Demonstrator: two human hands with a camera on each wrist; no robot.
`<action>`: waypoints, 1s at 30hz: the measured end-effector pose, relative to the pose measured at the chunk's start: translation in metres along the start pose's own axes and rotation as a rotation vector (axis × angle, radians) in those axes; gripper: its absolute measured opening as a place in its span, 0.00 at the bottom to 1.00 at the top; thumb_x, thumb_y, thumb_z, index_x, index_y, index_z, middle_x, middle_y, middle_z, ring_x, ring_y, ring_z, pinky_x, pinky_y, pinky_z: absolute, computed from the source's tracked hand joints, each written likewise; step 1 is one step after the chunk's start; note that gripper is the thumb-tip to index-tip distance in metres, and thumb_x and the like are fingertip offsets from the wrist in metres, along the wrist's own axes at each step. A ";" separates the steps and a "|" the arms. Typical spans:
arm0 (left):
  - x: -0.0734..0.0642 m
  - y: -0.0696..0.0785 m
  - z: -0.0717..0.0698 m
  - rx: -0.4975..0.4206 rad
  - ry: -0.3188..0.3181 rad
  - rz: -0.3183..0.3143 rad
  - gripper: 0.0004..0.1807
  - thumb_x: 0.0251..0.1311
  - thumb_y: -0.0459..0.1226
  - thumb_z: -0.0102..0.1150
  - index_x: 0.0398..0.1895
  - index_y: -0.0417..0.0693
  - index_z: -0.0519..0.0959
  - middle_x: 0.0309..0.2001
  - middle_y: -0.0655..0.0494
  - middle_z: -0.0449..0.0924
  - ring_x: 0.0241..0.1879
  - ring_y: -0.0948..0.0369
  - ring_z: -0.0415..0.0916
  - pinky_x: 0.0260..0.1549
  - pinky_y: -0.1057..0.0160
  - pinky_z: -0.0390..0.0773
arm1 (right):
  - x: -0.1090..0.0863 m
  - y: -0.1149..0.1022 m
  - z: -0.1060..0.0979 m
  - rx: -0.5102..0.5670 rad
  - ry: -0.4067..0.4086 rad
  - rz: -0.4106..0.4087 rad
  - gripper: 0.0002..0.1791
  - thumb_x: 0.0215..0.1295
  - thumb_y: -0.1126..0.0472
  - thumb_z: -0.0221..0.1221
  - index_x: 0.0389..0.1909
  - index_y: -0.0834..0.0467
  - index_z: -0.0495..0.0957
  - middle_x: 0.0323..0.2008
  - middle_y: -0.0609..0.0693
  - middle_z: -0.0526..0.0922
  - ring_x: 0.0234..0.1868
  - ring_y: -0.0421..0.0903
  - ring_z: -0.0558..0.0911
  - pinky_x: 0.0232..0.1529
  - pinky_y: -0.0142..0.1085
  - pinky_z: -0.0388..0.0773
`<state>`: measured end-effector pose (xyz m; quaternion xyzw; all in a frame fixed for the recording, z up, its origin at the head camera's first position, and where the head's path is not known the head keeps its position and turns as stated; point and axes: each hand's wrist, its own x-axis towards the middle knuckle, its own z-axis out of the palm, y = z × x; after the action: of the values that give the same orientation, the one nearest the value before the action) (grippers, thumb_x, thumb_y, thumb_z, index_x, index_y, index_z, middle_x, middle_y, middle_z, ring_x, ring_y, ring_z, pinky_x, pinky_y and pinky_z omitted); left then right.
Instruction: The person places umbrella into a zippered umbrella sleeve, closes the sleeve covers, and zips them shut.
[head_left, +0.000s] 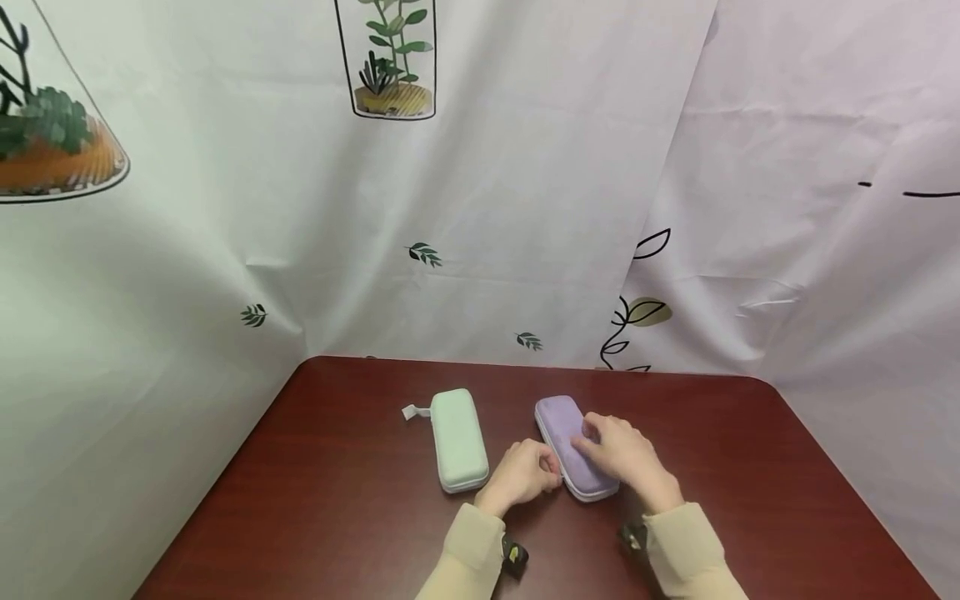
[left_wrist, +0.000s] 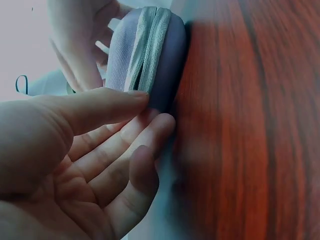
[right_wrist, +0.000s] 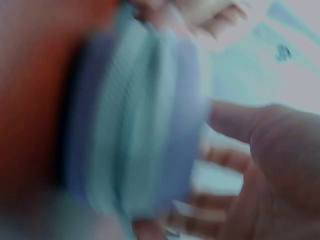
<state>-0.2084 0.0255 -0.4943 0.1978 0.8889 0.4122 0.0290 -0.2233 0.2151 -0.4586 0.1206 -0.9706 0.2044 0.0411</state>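
Observation:
A purple zip case [head_left: 561, 425] with a pale zipper band lies on the dark red table [head_left: 337, 517]. My left hand [head_left: 522, 473] is at its near left side. In the left wrist view, its thumb and fingertips pinch at the zipper [left_wrist: 152, 47], hiding the pull; a narrow dark slit shows between the zipper tapes beside the thumb. My right hand [head_left: 621, 450] rests over the lid from the right, thumb and forefinger apart on the top. Motion blurs the purple case [right_wrist: 182, 130] in the right wrist view, where the right thumb [right_wrist: 235, 120] reaches its lid edge.
A mint green zip case [head_left: 459, 437] with a small wrist strap [head_left: 416, 412] lies left of the purple one, close to my left hand. White cloth [head_left: 487, 208] printed with plants hangs behind the table and along both sides.

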 end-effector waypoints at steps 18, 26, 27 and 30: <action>-0.002 -0.004 -0.005 -0.033 -0.021 0.005 0.08 0.48 0.31 0.70 0.19 0.50 0.80 0.13 0.65 0.75 0.16 0.70 0.70 0.25 0.69 0.68 | 0.022 0.054 -0.020 -0.256 -0.068 -0.851 0.34 0.45 0.74 0.62 0.56 0.48 0.77 0.52 0.58 0.76 0.51 0.55 0.76 0.46 0.52 0.74; -0.006 -0.005 -0.009 -0.044 -0.033 -0.009 0.08 0.48 0.30 0.69 0.18 0.49 0.81 0.13 0.61 0.77 0.15 0.69 0.70 0.23 0.69 0.68 | 0.033 0.050 -0.015 -0.320 -0.090 -0.990 0.35 0.42 0.72 0.66 0.55 0.48 0.74 0.63 0.63 0.70 0.62 0.63 0.71 0.54 0.58 0.70; -0.006 -0.005 -0.009 -0.046 -0.034 -0.011 0.08 0.48 0.30 0.69 0.19 0.48 0.81 0.13 0.61 0.77 0.15 0.69 0.70 0.23 0.69 0.68 | 0.034 0.048 -0.016 -0.333 -0.093 -1.002 0.35 0.41 0.72 0.66 0.55 0.48 0.74 0.63 0.63 0.70 0.62 0.64 0.70 0.54 0.58 0.70; -0.005 -0.005 -0.009 -0.051 -0.034 -0.018 0.07 0.49 0.30 0.69 0.19 0.48 0.82 0.13 0.61 0.77 0.15 0.69 0.71 0.23 0.70 0.68 | 0.036 0.043 -0.018 -0.386 -0.100 -1.036 0.34 0.39 0.73 0.65 0.51 0.47 0.74 0.63 0.61 0.71 0.63 0.63 0.70 0.55 0.58 0.70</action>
<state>-0.2072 0.0136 -0.4927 0.1958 0.8792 0.4311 0.0528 -0.2684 0.2525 -0.4538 0.5820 -0.8050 -0.0301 0.1115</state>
